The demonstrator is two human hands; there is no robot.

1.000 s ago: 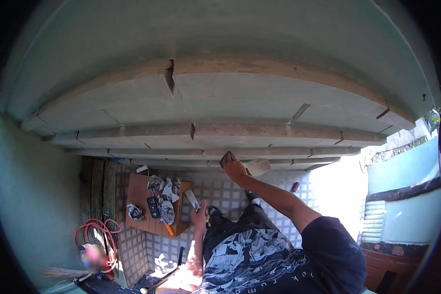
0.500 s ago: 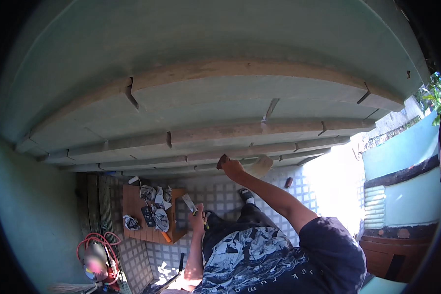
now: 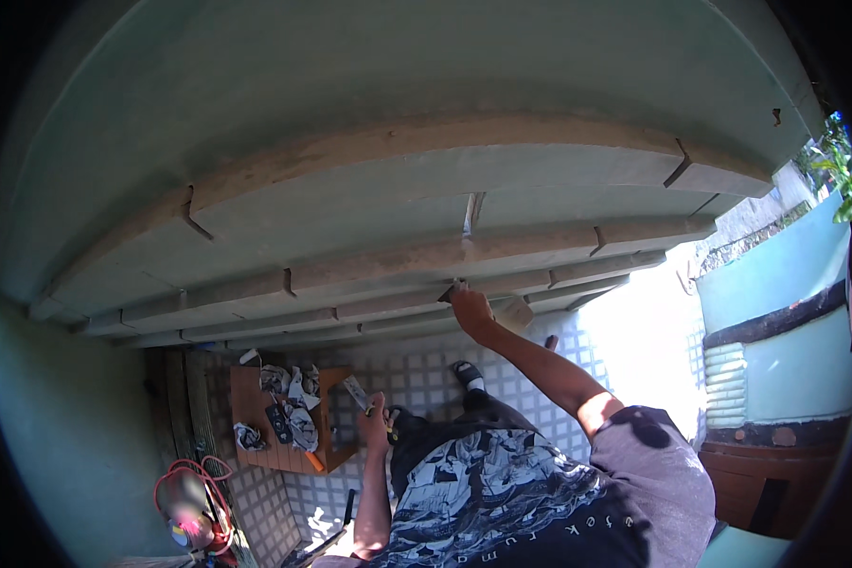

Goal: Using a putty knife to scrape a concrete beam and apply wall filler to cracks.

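Note:
My right hand (image 3: 470, 307) reaches forward and up to one of the long horizontal ledges (image 3: 393, 306) on the pale green wall. It grips a small dark flat piece (image 3: 447, 293), whose edge is at the ledge; its exact kind is too small to make out. Lower and to the left, my left hand (image 3: 376, 422) is closed round the handle of a putty knife (image 3: 356, 392). The wide, light-coloured blade points up and away toward the wooden table. Most of the handle is hidden by the fingers.
A wooden table (image 3: 251, 383) at the left bears crumpled paper (image 3: 301, 426), a dark flat object and an orange-handled tool (image 3: 314, 462). A red hose (image 3: 220, 473) lies coiled lower left. Behind my right forearm is a pale object (image 3: 513, 312). Tiles cover the floor.
My right hand has moved a little right and up along the ledges with the dark piece. My left hand still holds the putty knife. The view has shifted slightly.

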